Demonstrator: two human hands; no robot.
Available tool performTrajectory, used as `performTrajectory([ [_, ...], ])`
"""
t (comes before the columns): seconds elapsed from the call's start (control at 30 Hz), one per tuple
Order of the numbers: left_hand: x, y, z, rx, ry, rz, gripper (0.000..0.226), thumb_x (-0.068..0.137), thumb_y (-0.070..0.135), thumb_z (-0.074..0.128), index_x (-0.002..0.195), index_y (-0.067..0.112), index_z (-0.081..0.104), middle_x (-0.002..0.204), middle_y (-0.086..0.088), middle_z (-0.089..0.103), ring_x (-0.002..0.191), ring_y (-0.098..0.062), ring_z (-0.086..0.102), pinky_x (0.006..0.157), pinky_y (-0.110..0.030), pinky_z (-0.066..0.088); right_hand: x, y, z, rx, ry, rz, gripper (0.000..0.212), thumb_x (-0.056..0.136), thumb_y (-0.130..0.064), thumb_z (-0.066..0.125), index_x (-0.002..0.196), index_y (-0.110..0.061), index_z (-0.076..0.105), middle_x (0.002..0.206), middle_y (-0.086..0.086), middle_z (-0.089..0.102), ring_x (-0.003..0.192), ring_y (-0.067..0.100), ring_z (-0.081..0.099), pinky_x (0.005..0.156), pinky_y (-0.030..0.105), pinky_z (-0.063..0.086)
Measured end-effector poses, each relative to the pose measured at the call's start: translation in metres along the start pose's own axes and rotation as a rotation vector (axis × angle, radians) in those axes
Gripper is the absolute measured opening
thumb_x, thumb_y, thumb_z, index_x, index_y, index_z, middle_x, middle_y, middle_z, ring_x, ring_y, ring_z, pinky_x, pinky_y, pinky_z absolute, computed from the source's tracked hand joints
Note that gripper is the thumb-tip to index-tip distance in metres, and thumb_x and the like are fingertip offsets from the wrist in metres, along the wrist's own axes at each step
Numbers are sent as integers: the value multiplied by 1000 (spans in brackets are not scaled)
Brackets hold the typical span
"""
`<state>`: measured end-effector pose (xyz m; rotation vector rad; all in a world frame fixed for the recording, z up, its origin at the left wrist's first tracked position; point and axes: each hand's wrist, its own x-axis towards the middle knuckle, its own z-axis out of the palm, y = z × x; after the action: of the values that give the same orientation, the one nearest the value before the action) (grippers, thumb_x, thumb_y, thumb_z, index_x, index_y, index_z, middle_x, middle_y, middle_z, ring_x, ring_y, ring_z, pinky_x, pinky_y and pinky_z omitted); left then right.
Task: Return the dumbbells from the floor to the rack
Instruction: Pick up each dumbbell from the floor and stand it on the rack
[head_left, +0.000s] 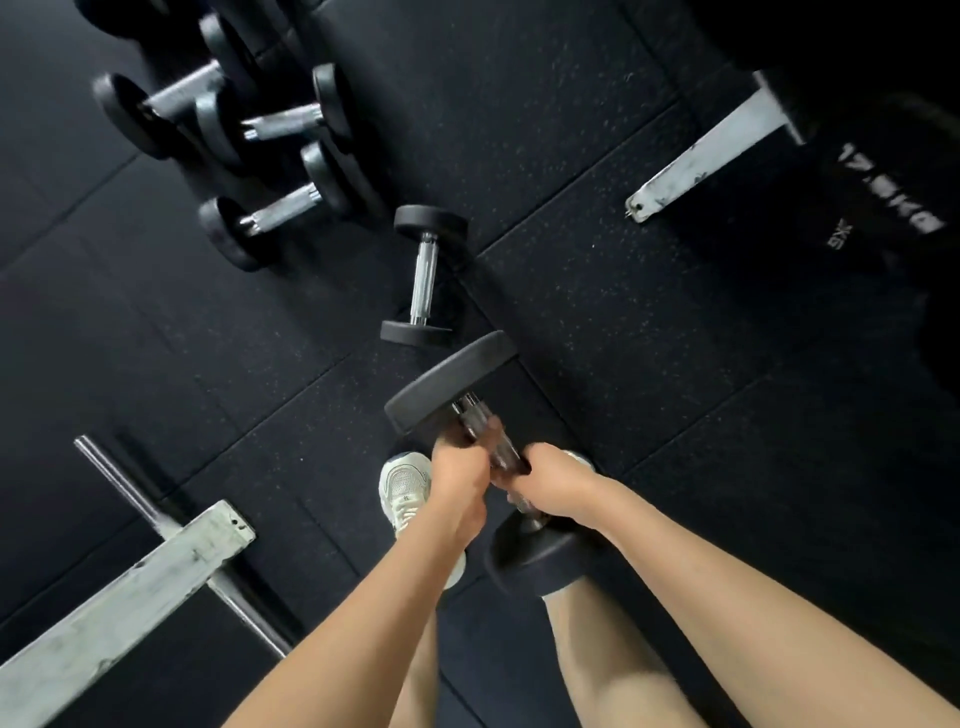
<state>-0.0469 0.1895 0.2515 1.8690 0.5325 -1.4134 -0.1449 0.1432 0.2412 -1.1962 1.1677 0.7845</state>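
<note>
Left hand (460, 483): we wrap its fingers (470, 441) round the handle of the big dumbbell (451, 382); they are slightly blurred.
Right hand (558, 486): we grip the same handle, just behind the left fingers.
Big dumbbell: tilted, with one head beyond our fingers and the other under the right wrist.
Small dumbbell (423, 275): on the floor (571, 270), just beyond that far head.
Other dumbbells (283, 124): on the floor, well ahead and left of our fingers.
White metal foot (711, 150): well ahead and to the right.

"17.5KG" and "5KG" on black weight (883, 208)
</note>
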Motion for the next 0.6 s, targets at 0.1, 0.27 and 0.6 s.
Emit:
performTrajectory([
  [0.1,-79,33,6,80,-87,95,14,90,12,62,104,13,60,93,-3,68,89,-21,65,79,-34,56,-80,-14,-19,154,16,-28,40,86,-45,62,100,-8,62,93,12,72,90,29,69,87,45,53],
  [0.27,-212,86,24,181,-180,232,17,88,7,64,105,10,63,99,-8,68,91,-23,64,84,-38,54,-217,-39,-57,275,83,-78,41,87,-46,62,108,-11,63,94,9,72,88,24,68,79,37,56],
  [0.6,-390,171,83,346,-327,453,22,78,2,71,76,21,60,81,0,65,82,-19,63,68,-35,55,-403,-59,-131,505,256,-253,28,90,-38,61,88,-11,67,83,8,72,81,24,70,85,41,55],
])
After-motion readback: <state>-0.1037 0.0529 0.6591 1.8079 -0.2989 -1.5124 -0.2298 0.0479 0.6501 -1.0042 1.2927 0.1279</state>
